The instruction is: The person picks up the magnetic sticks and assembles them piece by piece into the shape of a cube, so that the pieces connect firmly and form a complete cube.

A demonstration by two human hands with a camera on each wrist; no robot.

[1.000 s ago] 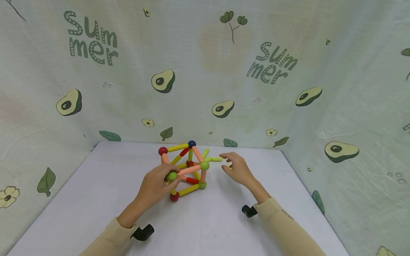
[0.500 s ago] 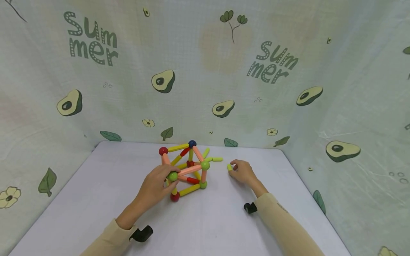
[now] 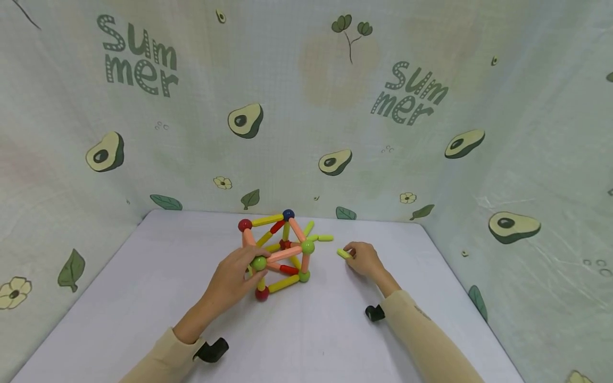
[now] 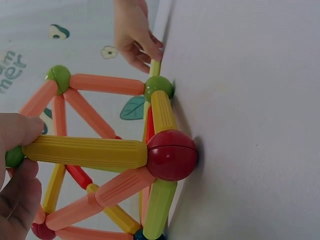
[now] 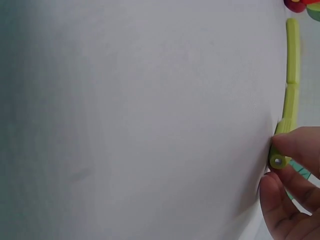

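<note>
A frame of magnetic rods and balls (image 3: 282,255) stands on the white table, built from yellow, salmon and red rods. My left hand (image 3: 230,274) holds a green ball (image 3: 259,263) at its near upper corner, thumb and fingers on either side. In the left wrist view a yellow rod (image 4: 90,152) runs from that ball down to a red ball (image 4: 172,155) on the table. To the right of the frame, my right hand (image 3: 366,260) pinches a lime-green magnetic rod (image 3: 343,254) low over the table. The rod's round end (image 5: 278,161) faces the right wrist camera.
Loose lime-green rods lie just behind and right of the frame, one pointing sideways (image 3: 325,238) and one slanting away (image 3: 308,227). A printed cloth (image 3: 287,80) hangs behind the table (image 3: 325,330) and along both sides.
My right hand has come down and slightly right, its fingers closing on the lime-green rod. The rod has since turned to a flatter slant. My left hand stays on the green ball.
</note>
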